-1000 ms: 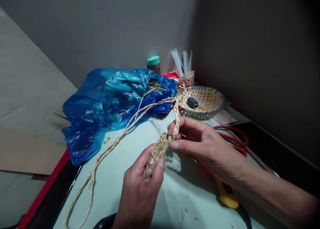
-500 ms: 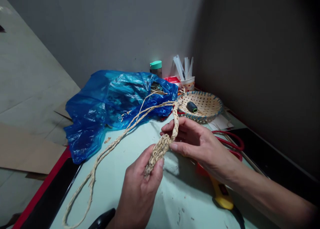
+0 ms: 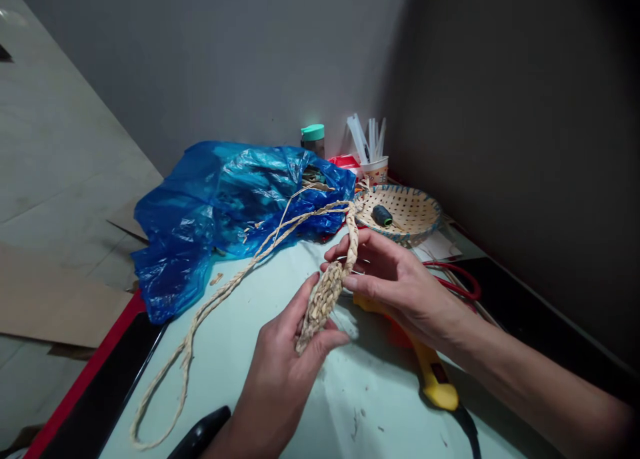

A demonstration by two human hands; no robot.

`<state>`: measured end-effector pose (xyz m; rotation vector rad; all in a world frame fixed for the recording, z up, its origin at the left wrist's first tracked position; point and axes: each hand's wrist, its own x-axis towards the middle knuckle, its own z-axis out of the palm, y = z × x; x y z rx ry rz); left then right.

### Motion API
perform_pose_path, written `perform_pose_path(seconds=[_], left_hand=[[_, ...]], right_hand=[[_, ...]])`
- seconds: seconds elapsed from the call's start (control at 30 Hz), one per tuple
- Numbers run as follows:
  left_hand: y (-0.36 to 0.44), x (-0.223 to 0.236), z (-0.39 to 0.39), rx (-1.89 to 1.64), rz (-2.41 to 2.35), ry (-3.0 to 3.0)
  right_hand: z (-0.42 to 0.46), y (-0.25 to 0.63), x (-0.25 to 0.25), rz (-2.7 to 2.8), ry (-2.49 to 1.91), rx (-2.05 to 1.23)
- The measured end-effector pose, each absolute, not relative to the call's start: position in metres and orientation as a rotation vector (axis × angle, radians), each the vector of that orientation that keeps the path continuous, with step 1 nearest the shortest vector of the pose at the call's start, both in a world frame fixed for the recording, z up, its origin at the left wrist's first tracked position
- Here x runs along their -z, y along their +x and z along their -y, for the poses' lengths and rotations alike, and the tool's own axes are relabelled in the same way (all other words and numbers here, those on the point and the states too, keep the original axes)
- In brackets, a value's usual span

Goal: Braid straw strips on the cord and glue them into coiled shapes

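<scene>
A small, flat coil of braided straw rests in my left hand, between the fingers behind it and a thumb swung out to the right. From its upper end runs a thick straw braid. My right hand pinches that braid where it meets the coil, thumb in front and fingers partly hidden behind. Beyond the hands the braid bends left into thinner straw strands, which end in a long loop on the table.
Behind lies a blue plastic bag with straw at its mouth. A woven basket holds a dark thread spool. Near my right forearm are a yellow glue gun and red loops. A cup holds white sticks.
My left thumb has lifted off the coil and moved right, exposing more of its weave. The coil has shifted slightly up and right. My right hand keeps its pinch.
</scene>
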<state>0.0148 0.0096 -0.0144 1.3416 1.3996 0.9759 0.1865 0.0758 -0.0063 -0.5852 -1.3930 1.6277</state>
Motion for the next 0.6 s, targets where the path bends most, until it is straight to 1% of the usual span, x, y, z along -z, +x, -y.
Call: perform_pose_path(seconds=[0.1, 0.23, 0.4, 0.5, 0.6], left_hand=[[0.014, 0.011, -0.006, -1.022, -1.412, 1.262], [0.008, 0.005, -0.006, -1.334, -1.468, 1.191], [-0.007, 0.007, -0.016, -1.69, -1.518, 1.027], [-0.013, 0.011, -0.021, -1.704, -1.513, 1.077], [-0.012, 0.013, -0.021, -1.58, -1.492, 1.191]], right_hand=[[-0.077, 0.187, 0.004, 1.375, -0.586, -1.621], [-0.077, 0.186, 0.0, 1.312, -0.61, -1.625], [-0.078, 0.187, -0.001, 1.2, -0.596, -1.718], [-0.08, 0.188, 0.0, 1.184, -0.589, -1.788], [-0.081, 0.189, 0.001, 1.177, -0.537, -1.846]])
